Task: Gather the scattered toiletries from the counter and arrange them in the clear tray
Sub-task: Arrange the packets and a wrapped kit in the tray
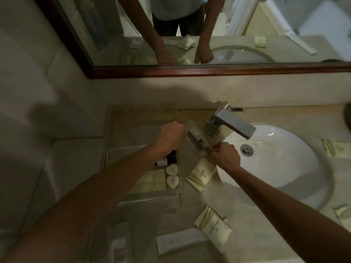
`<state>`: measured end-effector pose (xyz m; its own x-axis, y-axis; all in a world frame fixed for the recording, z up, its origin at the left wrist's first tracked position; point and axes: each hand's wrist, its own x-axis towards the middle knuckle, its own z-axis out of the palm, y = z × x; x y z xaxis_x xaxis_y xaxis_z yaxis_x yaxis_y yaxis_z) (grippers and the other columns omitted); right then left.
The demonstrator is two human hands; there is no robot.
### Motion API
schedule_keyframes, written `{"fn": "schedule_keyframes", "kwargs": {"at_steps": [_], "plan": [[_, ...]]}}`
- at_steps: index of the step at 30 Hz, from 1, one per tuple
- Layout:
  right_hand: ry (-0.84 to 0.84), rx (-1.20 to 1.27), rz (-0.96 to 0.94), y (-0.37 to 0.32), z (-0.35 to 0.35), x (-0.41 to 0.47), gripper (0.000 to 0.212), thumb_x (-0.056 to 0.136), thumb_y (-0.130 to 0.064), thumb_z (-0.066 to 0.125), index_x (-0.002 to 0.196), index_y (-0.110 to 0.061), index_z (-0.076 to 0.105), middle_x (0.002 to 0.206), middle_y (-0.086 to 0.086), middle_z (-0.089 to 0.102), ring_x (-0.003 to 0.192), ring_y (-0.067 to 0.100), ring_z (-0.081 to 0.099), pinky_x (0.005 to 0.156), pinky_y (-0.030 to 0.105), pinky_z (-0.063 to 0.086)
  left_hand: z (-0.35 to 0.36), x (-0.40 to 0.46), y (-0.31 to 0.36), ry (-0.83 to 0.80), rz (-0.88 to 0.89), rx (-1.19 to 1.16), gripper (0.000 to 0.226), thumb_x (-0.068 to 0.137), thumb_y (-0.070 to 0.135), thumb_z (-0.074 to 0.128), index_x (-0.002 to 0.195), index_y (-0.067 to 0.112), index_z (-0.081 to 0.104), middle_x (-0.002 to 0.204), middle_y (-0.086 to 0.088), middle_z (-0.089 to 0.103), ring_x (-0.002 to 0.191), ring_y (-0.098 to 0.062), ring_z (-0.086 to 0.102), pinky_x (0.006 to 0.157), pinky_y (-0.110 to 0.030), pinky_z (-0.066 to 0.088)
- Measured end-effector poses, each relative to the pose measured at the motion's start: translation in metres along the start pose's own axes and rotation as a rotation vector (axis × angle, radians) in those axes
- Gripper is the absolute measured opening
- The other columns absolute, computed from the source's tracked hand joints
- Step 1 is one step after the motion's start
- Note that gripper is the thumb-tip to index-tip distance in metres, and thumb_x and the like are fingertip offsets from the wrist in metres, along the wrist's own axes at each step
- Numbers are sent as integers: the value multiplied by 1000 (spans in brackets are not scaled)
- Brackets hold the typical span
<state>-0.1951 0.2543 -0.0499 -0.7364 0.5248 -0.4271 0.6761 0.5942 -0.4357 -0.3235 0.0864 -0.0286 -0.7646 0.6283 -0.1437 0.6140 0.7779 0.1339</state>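
Above the clear tray point(114, 147), both hands point(171, 137) point(225, 156) grip a wrapped packet point(196, 142)

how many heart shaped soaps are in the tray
2, both in the clear tray, one heart soap directly behind the other heart soap, below the left hand. More may be hidden under the arm.

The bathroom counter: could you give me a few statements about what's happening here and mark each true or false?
1. Both hands hold the clear packet. True.
2. The faucet is running water. False: no water shows.
3. Two heart-shaped soaps lie in the clear tray. True.
4. Every sachet is already in the tray. False: a cream sachet lies on the counter.
5. The right hand is in the sink. False: it pinches the packet.
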Motion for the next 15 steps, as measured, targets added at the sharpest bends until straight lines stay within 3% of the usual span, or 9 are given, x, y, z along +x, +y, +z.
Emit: {"fn": "schedule_keyframes", "kwargs": {"at_steps": [5,7,10,12,15], "plan": [[-33,11,8,1,0,4,18,84,-37,69,97,-24,71,95,-1,70,81,18,67,77,41,61,4,15,0,-40,79,47,30,92,20,60,118,4,59,133,-14,47,112,-31,50,75,-32,40],[-30,23,11,3,1,5,16,88,-28,68,103,-24,71,102,0,68,85,18,66,76,39,60,0,23,2,-83,42,58,46,92,19,60,134,6,50,149,-13,34,127,-33,40,95,-37,39],[29,11,5,8,3,5,18,90,-21,66,107,-22,71,103,2,67,84,19,63,66,31,53,-3,31,8,-150,5,85,51,94,19,56,142,9,44,159,-10,17,143,-33,20,116,-40,20],[70,11,-9,11,5,3,19,90,-17,65,107,-20,73,105,2,68,83,19,62,65,28,50,-5,33,10,-193,1,137,56,91,27,61,142,13,45,161,-10,12,147,-33,8,119,-45,10],[151,1,-48,16,7,1,19,89,-17,66,104,-21,75,106,3,71,83,18,63,69,30,54,-4,38,11,-210,26,166,55,91,31,59,142,17,45,158,-9,17,146,-30,11,119,-47,8]]}}
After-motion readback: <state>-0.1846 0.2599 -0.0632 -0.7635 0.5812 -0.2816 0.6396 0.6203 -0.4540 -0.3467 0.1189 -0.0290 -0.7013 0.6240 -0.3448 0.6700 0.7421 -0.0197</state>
